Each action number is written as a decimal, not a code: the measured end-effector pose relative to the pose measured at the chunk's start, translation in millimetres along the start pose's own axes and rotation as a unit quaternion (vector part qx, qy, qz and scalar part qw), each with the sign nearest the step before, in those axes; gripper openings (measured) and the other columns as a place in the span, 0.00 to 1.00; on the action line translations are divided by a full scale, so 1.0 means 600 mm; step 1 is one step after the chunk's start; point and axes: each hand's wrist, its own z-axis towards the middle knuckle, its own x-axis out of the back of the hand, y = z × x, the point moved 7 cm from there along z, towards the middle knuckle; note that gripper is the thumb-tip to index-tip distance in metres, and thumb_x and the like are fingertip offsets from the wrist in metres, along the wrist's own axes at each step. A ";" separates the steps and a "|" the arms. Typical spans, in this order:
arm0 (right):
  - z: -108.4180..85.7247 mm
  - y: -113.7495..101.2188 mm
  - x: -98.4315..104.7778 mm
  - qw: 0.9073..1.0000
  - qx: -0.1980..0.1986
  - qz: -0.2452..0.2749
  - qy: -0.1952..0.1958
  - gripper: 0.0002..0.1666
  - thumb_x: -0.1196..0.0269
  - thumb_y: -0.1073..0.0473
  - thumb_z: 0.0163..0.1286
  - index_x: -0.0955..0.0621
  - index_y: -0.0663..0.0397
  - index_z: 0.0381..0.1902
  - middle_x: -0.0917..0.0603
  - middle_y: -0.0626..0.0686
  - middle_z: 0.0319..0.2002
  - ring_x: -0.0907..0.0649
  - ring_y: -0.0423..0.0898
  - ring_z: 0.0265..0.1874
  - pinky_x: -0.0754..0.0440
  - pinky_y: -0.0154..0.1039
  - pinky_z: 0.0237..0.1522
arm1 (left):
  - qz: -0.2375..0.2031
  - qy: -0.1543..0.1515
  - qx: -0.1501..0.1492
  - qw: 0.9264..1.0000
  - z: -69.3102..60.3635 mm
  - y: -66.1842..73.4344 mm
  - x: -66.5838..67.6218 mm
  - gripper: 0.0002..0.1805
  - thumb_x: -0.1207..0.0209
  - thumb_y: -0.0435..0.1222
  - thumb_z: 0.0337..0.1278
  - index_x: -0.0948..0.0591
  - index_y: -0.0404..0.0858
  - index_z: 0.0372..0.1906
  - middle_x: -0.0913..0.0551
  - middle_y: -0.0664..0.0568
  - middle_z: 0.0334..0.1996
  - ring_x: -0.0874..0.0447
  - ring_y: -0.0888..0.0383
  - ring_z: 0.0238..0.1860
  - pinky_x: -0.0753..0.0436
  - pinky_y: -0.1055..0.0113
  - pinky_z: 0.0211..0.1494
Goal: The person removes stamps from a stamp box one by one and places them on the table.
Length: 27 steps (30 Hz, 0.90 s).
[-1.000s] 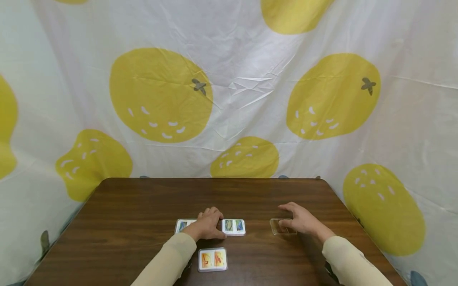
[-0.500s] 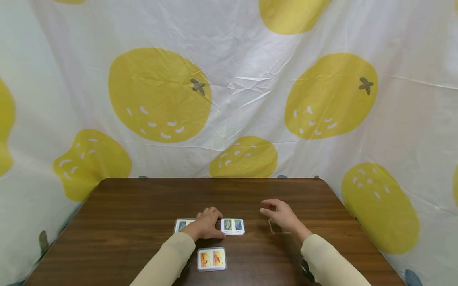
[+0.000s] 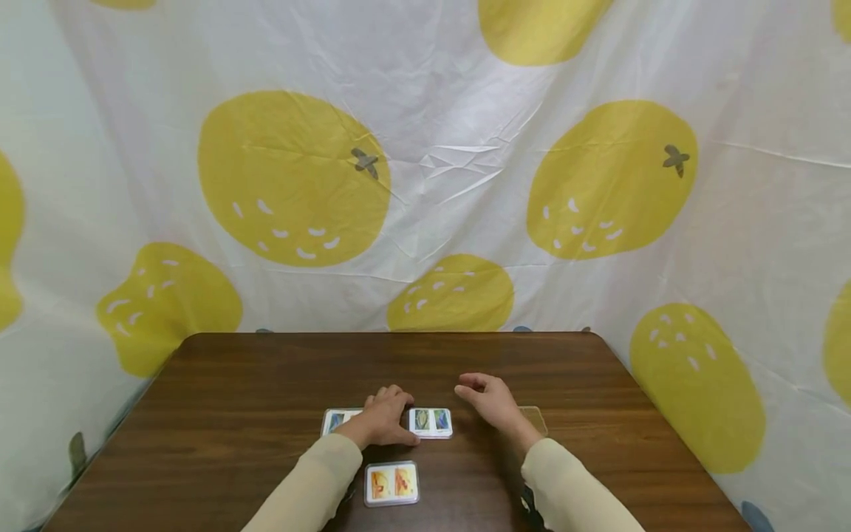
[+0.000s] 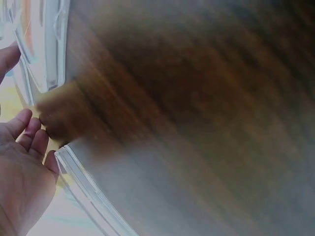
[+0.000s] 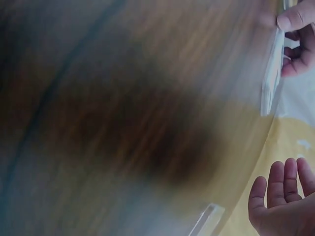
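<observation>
My left hand (image 3: pixel 382 417) rests on the table, its thumb and forefinger at the left end of a flat clear case (image 3: pixel 431 421) with two green and blue stamp-like pictures in it. Thumb and fingers of the left hand (image 5: pixel 301 37) also show at that case's end in the right wrist view. A similar case (image 3: pixel 335 422) lies partly hidden behind this hand. My right hand (image 3: pixel 493 403) hovers to the right of the gripped case, fingers loosely bent and holding nothing. Behind its wrist lies an empty-looking clear piece (image 3: pixel 534 419), partly covered.
Nearer the front edge lies another clear case (image 3: pixel 392 484) with two orange pictures. The dark wooden table (image 3: pixel 266 369) ends at a white curtain (image 3: pixel 452 148) printed with yellow fruit.
My right hand has moved left, from the clear piece on the right towards the case with green and blue pictures. My left hand and the cases keep their places.
</observation>
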 end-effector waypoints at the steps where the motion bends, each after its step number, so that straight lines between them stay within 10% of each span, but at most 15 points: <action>1: -0.001 0.000 -0.003 1.000 -0.002 0.001 -0.001 0.19 0.36 0.58 0.70 0.18 0.66 0.53 0.15 0.58 0.49 0.19 0.54 0.50 0.23 0.52 0.53 | -0.001 0.001 -0.001 1.000 0.000 0.001 0.000 0.39 0.26 0.51 0.43 0.24 0.34 0.59 0.27 0.46 0.53 0.32 0.46 0.57 0.35 0.47 0.59; 27: 0.003 0.000 -0.033 0.998 -0.043 -0.038 -0.002 0.17 0.33 0.57 0.65 0.15 0.64 0.46 0.14 0.59 0.46 0.18 0.57 0.49 0.24 0.53 0.53 | -0.045 -0.004 -0.006 0.999 0.003 -0.002 -0.002 0.32 0.25 0.47 0.45 0.21 0.35 0.54 0.27 0.47 0.52 0.31 0.46 0.56 0.34 0.46 0.61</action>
